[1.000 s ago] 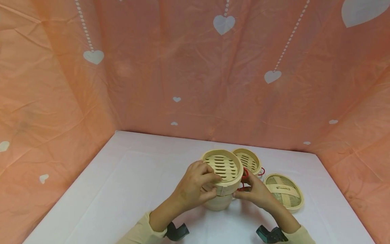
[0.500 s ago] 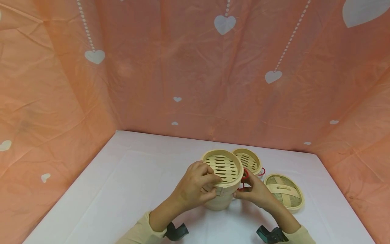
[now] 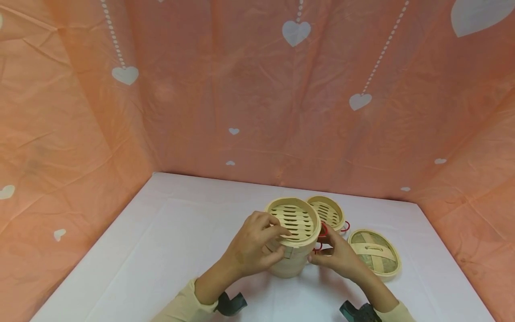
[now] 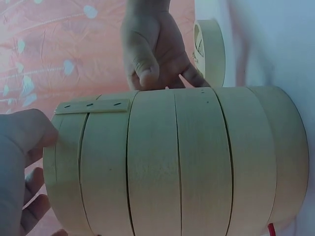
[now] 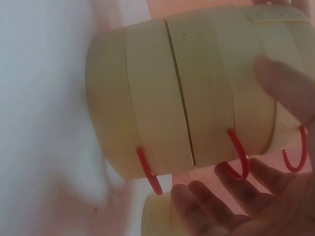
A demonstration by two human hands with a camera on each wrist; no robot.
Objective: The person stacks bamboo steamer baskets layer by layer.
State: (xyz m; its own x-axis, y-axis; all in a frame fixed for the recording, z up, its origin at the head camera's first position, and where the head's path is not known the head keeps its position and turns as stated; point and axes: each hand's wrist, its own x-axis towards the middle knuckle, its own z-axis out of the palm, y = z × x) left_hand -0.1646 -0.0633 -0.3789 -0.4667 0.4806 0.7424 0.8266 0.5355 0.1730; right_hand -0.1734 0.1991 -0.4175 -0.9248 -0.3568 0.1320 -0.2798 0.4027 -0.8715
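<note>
A stack of round bamboo steamer baskets (image 3: pixel 295 257) stands upright on the white table. Its top basket (image 3: pixel 291 221) has a slatted floor. My left hand (image 3: pixel 253 246) holds that basket at its left rim, fingertips over the edge and thumb against the outer wall. On the opposite side my right hand (image 3: pixel 338 255) holds the upper stack, its thumb in front and its fingers beside a red loop (image 5: pixel 238 155). Joints between the stacked tiers (image 4: pixel 155 162) show as thin dark lines in the left wrist view.
Behind the stack sits another slatted steamer basket (image 3: pixel 327 212) with a red loop. A woven bamboo lid (image 3: pixel 374 254) lies to the right on the white table (image 3: pixel 181 250). Orange cloth (image 3: pixel 257 98) with white hearts hangs around the table.
The top basket's lower edge has come into line with the tiers below. My left hand has drawn back very slightly to the left; my right hand has hardly moved.
</note>
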